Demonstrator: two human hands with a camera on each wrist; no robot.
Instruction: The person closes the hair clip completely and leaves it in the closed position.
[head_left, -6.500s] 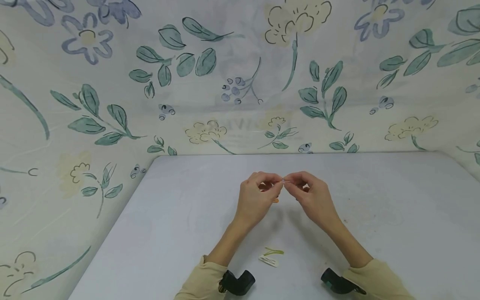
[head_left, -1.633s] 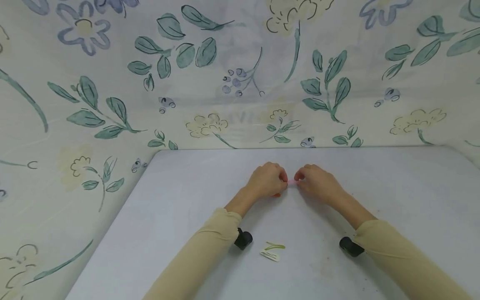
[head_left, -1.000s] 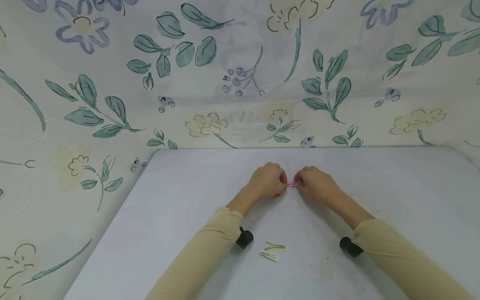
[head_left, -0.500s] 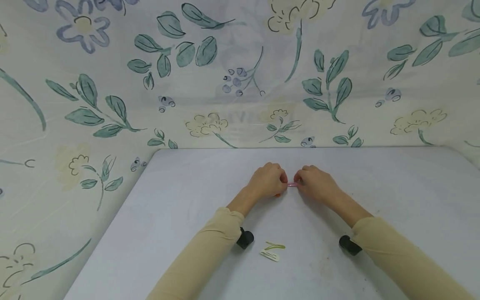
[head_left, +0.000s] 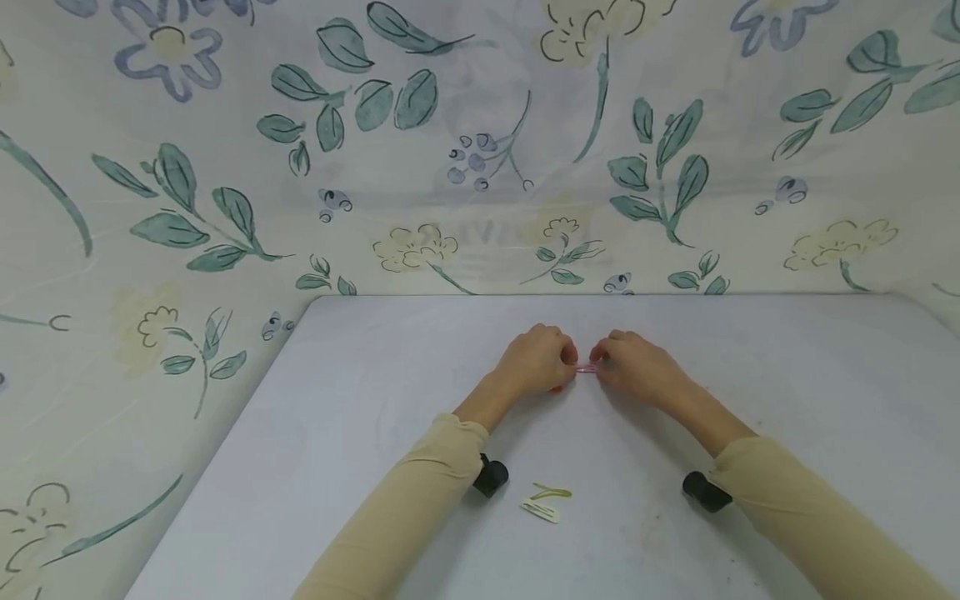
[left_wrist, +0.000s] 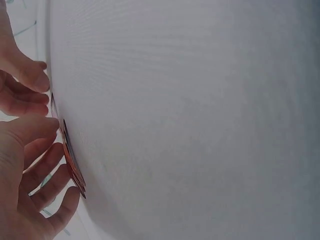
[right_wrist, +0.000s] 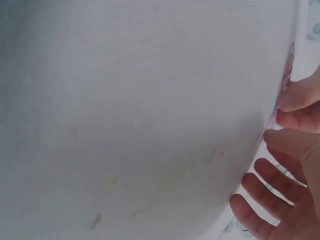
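Observation:
Between my two hands lies a pink snap hair clip (head_left: 586, 369), low over the white table, its ends covered by fingertips. My left hand (head_left: 534, 358) pinches its left end with thumb and index finger, while my right hand (head_left: 637, 367) pinches the right end. An orange hair clip (head_left: 556, 389) shows just under the left hand; the left wrist view has this orange clip (left_wrist: 72, 162) beside the left fingers, with darker edges alongside. Nearer to me rest a yellow-green hair clip (head_left: 552, 492), its two arms spread, and a white hair clip (head_left: 540, 511).
The white table (head_left: 360, 467) ends at a far edge against a flower-patterned cloth (head_left: 480, 217). Black wrist cameras (head_left: 491, 477) hang below both sleeves. Small dark specks dot the table near the right arm.
Over six seconds ago both hands were close together, pinching a thin clear-looking piece; since then they have turned palms down and moved apart around the pink clip. In the last second they barely move.

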